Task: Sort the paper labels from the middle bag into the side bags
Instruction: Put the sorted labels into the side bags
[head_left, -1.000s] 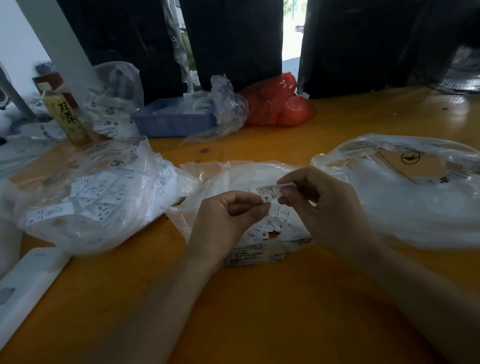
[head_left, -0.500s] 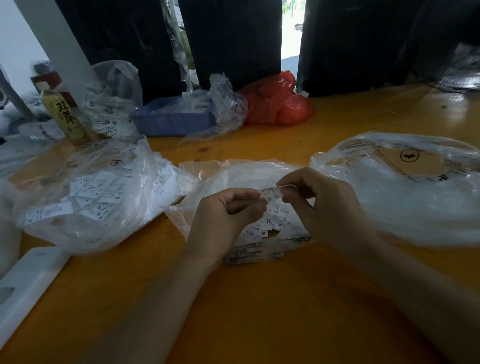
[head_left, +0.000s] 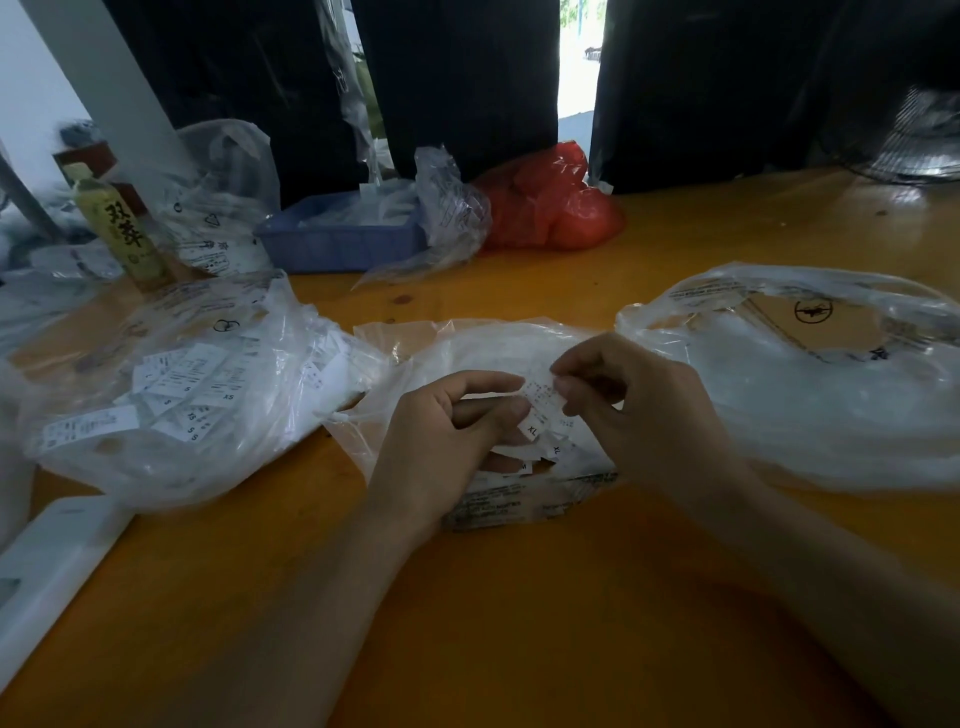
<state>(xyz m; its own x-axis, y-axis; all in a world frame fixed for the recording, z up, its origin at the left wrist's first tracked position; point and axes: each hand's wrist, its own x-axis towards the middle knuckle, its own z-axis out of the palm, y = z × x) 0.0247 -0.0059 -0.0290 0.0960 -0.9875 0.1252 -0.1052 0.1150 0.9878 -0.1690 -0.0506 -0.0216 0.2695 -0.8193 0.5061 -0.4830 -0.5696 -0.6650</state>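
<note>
Presently, step: reading a tag before choosing a side.
Label in hand: a small white paper label printed XL is held above the clear plastic middle bag, angled toward the camera, probably so its size mark can be read.
Left hand: the left hand has its grip together on the label's lower end, thumb and fingertip pinching it.
Right hand: the right hand has its grip together on the upper end, likely steadying or peeling the label from others stuck to it; I cannot tell whether one or several are held.
Remaining labels: more white labels lie in the middle bag, under and between the hands.
Left side bag: a crumpled clear plastic bag holding many white tags marked S and XS, its mouth open toward the centre for easy dropping.
Right side bag: a wide clear plastic bag, mouth spread open; contents are too pale to make out.
Surface: an orange wooden surface carries all three bags, side by side and within reach.
</note>
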